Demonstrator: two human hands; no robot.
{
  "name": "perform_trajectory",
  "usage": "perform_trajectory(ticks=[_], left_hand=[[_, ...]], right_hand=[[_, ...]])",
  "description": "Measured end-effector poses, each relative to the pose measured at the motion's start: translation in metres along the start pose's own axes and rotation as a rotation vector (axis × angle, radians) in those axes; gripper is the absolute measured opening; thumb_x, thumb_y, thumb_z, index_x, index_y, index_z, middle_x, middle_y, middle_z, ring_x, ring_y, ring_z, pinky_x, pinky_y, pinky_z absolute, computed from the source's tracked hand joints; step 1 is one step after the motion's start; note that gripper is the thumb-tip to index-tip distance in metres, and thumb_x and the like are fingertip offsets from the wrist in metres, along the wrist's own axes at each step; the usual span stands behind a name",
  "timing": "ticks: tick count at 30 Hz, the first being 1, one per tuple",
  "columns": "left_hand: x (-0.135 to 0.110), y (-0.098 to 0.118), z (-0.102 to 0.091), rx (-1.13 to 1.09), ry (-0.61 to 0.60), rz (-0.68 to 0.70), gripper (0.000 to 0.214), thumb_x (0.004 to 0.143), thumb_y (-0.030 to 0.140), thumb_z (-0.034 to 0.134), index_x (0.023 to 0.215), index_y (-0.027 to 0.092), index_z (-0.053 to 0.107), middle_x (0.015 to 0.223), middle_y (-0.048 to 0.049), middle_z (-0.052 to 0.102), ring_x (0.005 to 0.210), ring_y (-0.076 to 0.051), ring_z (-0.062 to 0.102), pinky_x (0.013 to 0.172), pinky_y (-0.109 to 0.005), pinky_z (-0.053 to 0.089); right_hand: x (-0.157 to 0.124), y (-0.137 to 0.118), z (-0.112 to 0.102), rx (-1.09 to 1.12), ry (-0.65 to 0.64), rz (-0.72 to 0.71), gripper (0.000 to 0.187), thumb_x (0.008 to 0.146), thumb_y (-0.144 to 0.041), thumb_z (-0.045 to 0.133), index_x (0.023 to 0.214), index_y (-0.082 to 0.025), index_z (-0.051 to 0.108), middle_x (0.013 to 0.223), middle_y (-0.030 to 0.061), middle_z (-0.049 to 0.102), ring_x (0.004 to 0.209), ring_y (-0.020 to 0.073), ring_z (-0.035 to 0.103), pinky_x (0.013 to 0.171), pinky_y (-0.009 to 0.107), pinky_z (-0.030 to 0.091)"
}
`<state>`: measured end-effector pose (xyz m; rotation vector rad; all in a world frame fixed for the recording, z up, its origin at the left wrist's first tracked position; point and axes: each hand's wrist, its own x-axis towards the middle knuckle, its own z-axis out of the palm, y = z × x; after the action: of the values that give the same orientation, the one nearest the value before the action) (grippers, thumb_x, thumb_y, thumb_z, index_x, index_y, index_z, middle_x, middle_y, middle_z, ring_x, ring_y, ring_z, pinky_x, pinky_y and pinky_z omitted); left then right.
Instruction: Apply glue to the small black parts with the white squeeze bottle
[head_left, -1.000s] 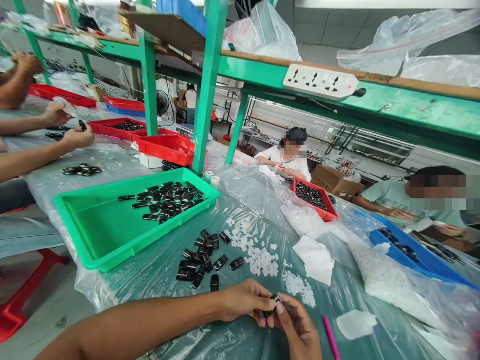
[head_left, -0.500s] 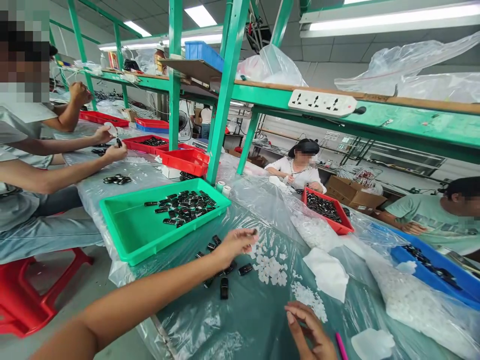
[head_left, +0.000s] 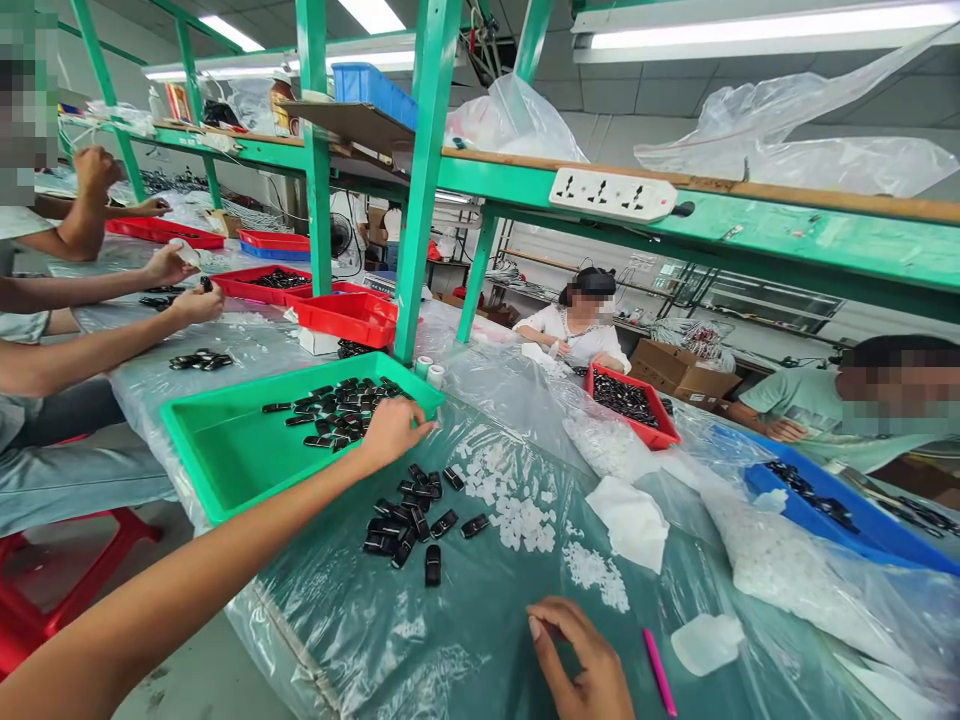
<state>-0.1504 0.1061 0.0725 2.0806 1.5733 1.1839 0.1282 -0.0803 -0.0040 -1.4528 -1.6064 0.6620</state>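
Observation:
My left hand (head_left: 394, 430) is over the near right rim of a green tray (head_left: 217, 470), back of the hand up, its fingertips hidden. Inside that tray lies a heap of small black plastic parts (head_left: 337, 412), close to the hand. Low in the view, my right hand (head_left: 581, 660) hovers over the plastic-covered table with thumb and forefinger tips pinched together; anything between them is too small to make out. A loose pile of black parts (head_left: 397, 525) lies between my hands. Beside it are small translucent white pieces (head_left: 525, 520) and tinier white bits (head_left: 596, 575).
A pink pen (head_left: 658, 672) and a white plastic bottle (head_left: 706, 643) lie right of my right hand. Farther off are a white cloth (head_left: 630, 520), a bag of white pieces (head_left: 795, 590), a red tray (head_left: 664, 435) and a blue tray (head_left: 885, 540). Green shelf posts (head_left: 424, 200) stand ahead; co-workers sit around.
My left hand has moved from above the white pieces leftward to the green tray, uncovering the black pile. My right hand stays low with its fingertips closer together. The whole view has shifted somewhat.

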Motion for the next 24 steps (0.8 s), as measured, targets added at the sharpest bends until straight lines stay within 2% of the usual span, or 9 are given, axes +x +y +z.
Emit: perform_trajectory(ticks=[3, 6, 9, 11, 13, 16, 19, 21, 24], left_hand=[[-0.024, 0.013, 0.022, 0.05, -0.203, 0.068, 0.035, 0.077, 0.042, 0.057, 0.053, 0.018, 0.065, 0.066, -0.0074, 0.063, 0.082, -0.027, 0.058, 0.073, -0.028, 0.037], [-0.046, 0.026, 0.044, 0.071, -0.369, 0.156, 0.023, 0.076, 0.04, 0.06, 0.066, 0.021, 0.07, 0.075, -0.0057, 0.066, 0.083, -0.025, 0.058, 0.072, -0.028, 0.038], [-0.064, 0.035, 0.066, 0.08, -0.461, 0.194, 0.019, 0.07, 0.037, 0.068, 0.079, 0.02, 0.07, 0.087, -0.0082, 0.065, 0.093, -0.029, 0.055, 0.08, -0.032, 0.037], [-0.072, 0.039, 0.079, 0.073, -0.492, 0.182, 0.021, 0.066, 0.034, 0.071, 0.079, 0.017, 0.069, 0.093, -0.0118, 0.063, 0.099, -0.033, 0.051, 0.087, -0.037, 0.035], [-0.076, 0.042, 0.088, 0.034, -0.513, 0.149, 0.017, 0.069, 0.03, 0.069, 0.075, 0.015, 0.068, 0.095, -0.0145, 0.061, 0.102, -0.035, 0.05, 0.09, -0.04, 0.033], [-0.076, 0.047, 0.094, -0.103, -0.547, 0.078, 0.018, 0.077, 0.03, 0.059, 0.075, 0.014, 0.067, 0.09, -0.0139, 0.063, 0.098, -0.033, 0.053, 0.086, -0.04, 0.037], [-0.069, 0.055, 0.094, -0.33, -0.629, -0.013, 0.032, 0.084, 0.04, 0.049, 0.079, 0.013, 0.066, 0.08, -0.0105, 0.066, 0.077, -0.027, 0.062, 0.07, -0.034, 0.046], [-0.064, 0.062, 0.094, -0.511, -0.695, -0.077, 0.04, 0.086, 0.045, 0.042, 0.085, 0.012, 0.064, 0.082, -0.0103, 0.067, 0.067, -0.022, 0.064, 0.062, -0.031, 0.049], [-0.059, 0.074, 0.095, -0.761, -0.745, -0.159, 0.045, 0.087, 0.049, 0.041, 0.095, 0.01, 0.061, 0.095, -0.0135, 0.067, 0.071, -0.019, 0.065, 0.068, -0.03, 0.052]], right_hand=[[0.002, -0.001, -0.005, -0.113, -0.083, -0.098, 0.021, 0.083, -0.039, 0.051, 0.086, -0.028, 0.069, 0.086, 0.0067, 0.067, 0.071, 0.0207, 0.065, 0.05, 0.021, 0.048], [0.002, -0.001, -0.01, -0.189, -0.078, -0.15, 0.02, 0.084, -0.035, 0.05, 0.085, -0.027, 0.067, 0.084, 0.0058, 0.068, 0.072, 0.0203, 0.066, 0.057, 0.023, 0.05], [0.003, -0.001, -0.012, -0.235, -0.079, -0.168, 0.019, 0.085, -0.032, 0.049, 0.085, -0.026, 0.067, 0.083, 0.0049, 0.068, 0.073, 0.0201, 0.066, 0.058, 0.023, 0.05], [0.003, 0.0, -0.013, -0.251, -0.082, -0.166, 0.019, 0.085, -0.031, 0.048, 0.086, -0.026, 0.066, 0.083, 0.0045, 0.068, 0.073, 0.0202, 0.065, 0.057, 0.023, 0.049], [0.003, 0.0, -0.013, -0.272, -0.089, -0.155, 0.02, 0.086, -0.031, 0.046, 0.087, -0.026, 0.065, 0.083, 0.0044, 0.068, 0.074, 0.0206, 0.065, 0.057, 0.024, 0.048], [0.003, 0.001, -0.015, -0.317, -0.091, -0.137, 0.021, 0.088, -0.031, 0.044, 0.088, -0.026, 0.064, 0.086, 0.0044, 0.067, 0.077, 0.0212, 0.064, 0.062, 0.026, 0.048], [0.002, 0.0, -0.017, -0.322, -0.083, -0.155, 0.019, 0.088, -0.029, 0.044, 0.088, -0.026, 0.063, 0.086, 0.004, 0.067, 0.078, 0.0213, 0.063, 0.065, 0.028, 0.047], [0.002, 0.0, -0.018, -0.315, -0.075, -0.163, 0.019, 0.087, -0.028, 0.045, 0.089, -0.027, 0.064, 0.085, 0.0035, 0.067, 0.077, 0.0214, 0.063, 0.065, 0.029, 0.046], [0.002, 0.0, -0.019, -0.317, -0.07, -0.154, 0.019, 0.087, -0.027, 0.046, 0.091, -0.028, 0.065, 0.086, 0.0029, 0.067, 0.078, 0.0217, 0.062, 0.065, 0.029, 0.045]])
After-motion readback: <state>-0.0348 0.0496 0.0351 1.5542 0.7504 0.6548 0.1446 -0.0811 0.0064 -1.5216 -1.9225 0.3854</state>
